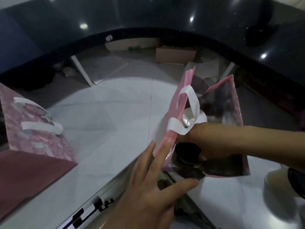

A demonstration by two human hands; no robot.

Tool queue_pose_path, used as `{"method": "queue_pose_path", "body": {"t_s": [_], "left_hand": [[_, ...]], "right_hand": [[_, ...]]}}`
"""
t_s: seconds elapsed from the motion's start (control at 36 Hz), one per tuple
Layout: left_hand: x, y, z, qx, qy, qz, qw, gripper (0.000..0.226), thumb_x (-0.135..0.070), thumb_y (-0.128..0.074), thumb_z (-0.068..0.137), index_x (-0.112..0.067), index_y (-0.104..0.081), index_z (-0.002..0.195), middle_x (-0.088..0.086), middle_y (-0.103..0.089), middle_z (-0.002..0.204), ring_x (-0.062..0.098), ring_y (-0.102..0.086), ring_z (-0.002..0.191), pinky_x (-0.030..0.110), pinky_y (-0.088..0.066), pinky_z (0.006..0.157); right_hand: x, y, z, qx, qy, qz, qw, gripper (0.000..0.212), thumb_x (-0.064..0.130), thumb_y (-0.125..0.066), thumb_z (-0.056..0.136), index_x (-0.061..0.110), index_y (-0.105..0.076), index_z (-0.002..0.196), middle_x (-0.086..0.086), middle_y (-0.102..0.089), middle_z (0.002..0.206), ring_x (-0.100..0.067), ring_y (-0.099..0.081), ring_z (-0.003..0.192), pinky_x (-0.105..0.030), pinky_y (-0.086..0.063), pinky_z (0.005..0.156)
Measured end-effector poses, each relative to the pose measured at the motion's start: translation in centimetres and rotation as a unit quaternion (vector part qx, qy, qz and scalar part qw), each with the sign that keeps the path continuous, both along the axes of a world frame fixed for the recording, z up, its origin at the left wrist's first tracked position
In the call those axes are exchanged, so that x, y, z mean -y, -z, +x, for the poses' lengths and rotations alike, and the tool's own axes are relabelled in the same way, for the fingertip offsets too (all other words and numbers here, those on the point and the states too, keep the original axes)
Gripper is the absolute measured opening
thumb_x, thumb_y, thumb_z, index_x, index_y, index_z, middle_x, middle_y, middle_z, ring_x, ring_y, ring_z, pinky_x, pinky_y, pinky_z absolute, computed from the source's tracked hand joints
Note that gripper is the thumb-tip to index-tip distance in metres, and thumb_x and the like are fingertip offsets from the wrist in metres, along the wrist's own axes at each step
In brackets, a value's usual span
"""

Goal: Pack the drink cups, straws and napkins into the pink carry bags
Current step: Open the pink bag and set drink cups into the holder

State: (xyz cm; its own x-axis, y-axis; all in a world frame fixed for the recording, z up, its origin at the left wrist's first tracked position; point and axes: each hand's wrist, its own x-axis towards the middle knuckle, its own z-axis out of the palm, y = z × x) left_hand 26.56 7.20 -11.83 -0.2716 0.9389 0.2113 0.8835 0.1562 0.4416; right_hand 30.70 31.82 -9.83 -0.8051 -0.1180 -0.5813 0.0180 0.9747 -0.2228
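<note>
Pink carry bag (179, 111) steadied by straight-fingered left hand (148, 185); right hand (208, 141) clamped round dark-lidded cup (187, 150) inside.

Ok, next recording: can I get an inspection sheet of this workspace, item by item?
Surface: white counter, glossy.
Job's things: open pink bag with a white-lidded cup inside and a dark-lidded cup at its near end; second pink bag at the left; third cup at the right edge, blurred. No straws or napkins seen.
Clutter: nothing seen.
Hands: left hand presses straight fingers on the open bag's near wall; right hand reaches into the bag and grips the dark-lidded cup.
Cables: nothing seen.
Surroundings: dark glossy ledge beyond the counter; cardboard box in the background.
</note>
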Motion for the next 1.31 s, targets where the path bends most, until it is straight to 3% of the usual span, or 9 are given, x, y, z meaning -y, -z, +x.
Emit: {"method": "queue_pose_path", "body": {"t_s": [0.33, 0.42, 0.58, 0.67, 0.81, 0.97, 1.11, 1.19, 1.31], "left_hand": [[-0.2, 0.6, -2.2, 0.046, 0.03, 0.057, 0.997, 0.088, -0.013, -0.064, 0.069, -0.054, -0.037, 0.143, 0.007, -0.013, 0.166, 0.034, -0.015, 0.152, 0.053, -0.036, 0.107], [-0.3, 0.5, -2.7, 0.053, 0.047, 0.061, 0.996, 0.088, -0.015, -0.06, 0.071, -0.053, -0.034, 0.146, 0.007, -0.012, 0.167, 0.033, -0.014, 0.153, 0.05, -0.032, 0.11], [-0.8, 0.6, -3.5, 0.072, 0.096, 0.087, 0.989, 0.085, -0.02, -0.059, 0.072, -0.046, -0.032, 0.149, 0.007, -0.014, 0.166, 0.032, -0.014, 0.153, 0.041, -0.019, 0.122], [-1.0, 0.7, -4.1, 0.094, 0.118, 0.091, 0.984, 0.084, -0.021, -0.062, 0.073, -0.044, -0.034, 0.149, 0.006, -0.014, 0.166, 0.036, -0.017, 0.151, 0.055, -0.029, 0.114], [-1.6, 0.2, -5.4, 0.117, 0.158, 0.105, 0.975, 0.085, -0.02, -0.064, 0.072, -0.044, -0.035, 0.148, 0.0, -0.015, 0.167, 0.031, -0.017, 0.152, 0.055, -0.036, 0.11], [-4.2, -3.0, -7.9, 0.199, 0.193, 0.132, 0.952, 0.075, -0.028, -0.064, 0.08, -0.043, -0.035, 0.148, -0.011, -0.014, 0.166, 0.017, -0.015, 0.153, 0.047, -0.032, 0.117], [-8.2, -5.8, -9.7, 0.211, 0.186, 0.059, 0.958, 0.065, -0.061, -0.051, 0.083, -0.057, -0.028, 0.144, -0.032, -0.009, 0.16, -0.002, -0.005, 0.15, 0.04, -0.019, 0.117], [-10.0, -6.7, -9.3, 0.209, 0.206, 0.058, 0.954, 0.066, -0.065, -0.048, 0.08, -0.062, -0.026, 0.142, -0.039, -0.009, 0.156, -0.008, -0.005, 0.148, 0.031, -0.014, 0.114], [-11.1, -7.7, -7.2, 0.246, 0.269, 0.082, 0.928, 0.066, -0.052, -0.059, 0.082, -0.055, -0.033, 0.143, -0.034, -0.019, 0.158, -0.004, -0.016, 0.148, 0.046, -0.026, 0.115]], "right_hand": [[-1.4, 5.6, -0.1, -0.018, -0.056, 0.041, 0.997, 0.053, 0.048, -0.045, 0.083, 0.061, -0.015, 0.125, -0.006, -0.055, 0.138, -0.042, -0.056, 0.108, -0.051, -0.052, 0.09], [-1.2, 5.4, -0.3, -0.033, -0.035, 0.027, 0.998, 0.05, 0.044, -0.041, 0.087, 0.049, -0.043, 0.136, -0.007, -0.057, 0.136, -0.043, -0.057, 0.104, -0.054, -0.05, 0.09], [-1.4, 2.7, 0.7, -0.03, 0.062, -0.033, 0.997, 0.054, 0.027, -0.063, 0.093, 0.046, -0.041, 0.138, 0.018, -0.051, 0.14, 0.0, -0.051, 0.116, -0.013, -0.041, 0.101], [-1.3, -0.3, 0.7, -0.002, 0.159, -0.046, 0.986, 0.038, 0.049, -0.053, 0.097, 0.048, -0.049, 0.135, 0.017, -0.059, 0.132, -0.003, -0.06, 0.113, -0.026, -0.051, 0.099], [-0.6, -6.0, 1.3, -0.05, 0.231, 0.002, 0.972, 0.04, 0.034, -0.062, 0.095, 0.049, -0.053, 0.13, 0.026, -0.061, 0.123, 0.004, -0.059, 0.103, -0.019, -0.048, 0.087], [1.3, -8.0, 5.5, -0.223, 0.412, 0.027, 0.883, 0.037, 0.037, -0.065, 0.091, 0.047, -0.058, 0.126, 0.033, -0.053, 0.113, 0.005, -0.055, 0.103, -0.024, -0.048, 0.087], [4.5, -5.6, 9.3, -0.35, 0.567, 0.047, 0.744, 0.046, 0.044, -0.065, 0.087, 0.044, -0.055, 0.132, 0.024, -0.044, 0.145, 0.002, -0.039, 0.134, -0.028, -0.033, 0.108], [7.6, -3.6, 11.1, -0.375, 0.659, 0.041, 0.651, 0.061, 0.063, -0.056, 0.082, 0.045, -0.046, 0.139, 0.024, -0.029, 0.155, 0.005, -0.024, 0.142, -0.027, -0.024, 0.113], [11.3, -0.5, 14.4, -0.303, 0.724, 0.06, 0.617, 0.075, 0.082, -0.041, 0.076, 0.055, -0.03, 0.145, 0.024, -0.01, 0.162, 0.002, -0.002, 0.15, -0.043, -0.02, 0.122]]}}
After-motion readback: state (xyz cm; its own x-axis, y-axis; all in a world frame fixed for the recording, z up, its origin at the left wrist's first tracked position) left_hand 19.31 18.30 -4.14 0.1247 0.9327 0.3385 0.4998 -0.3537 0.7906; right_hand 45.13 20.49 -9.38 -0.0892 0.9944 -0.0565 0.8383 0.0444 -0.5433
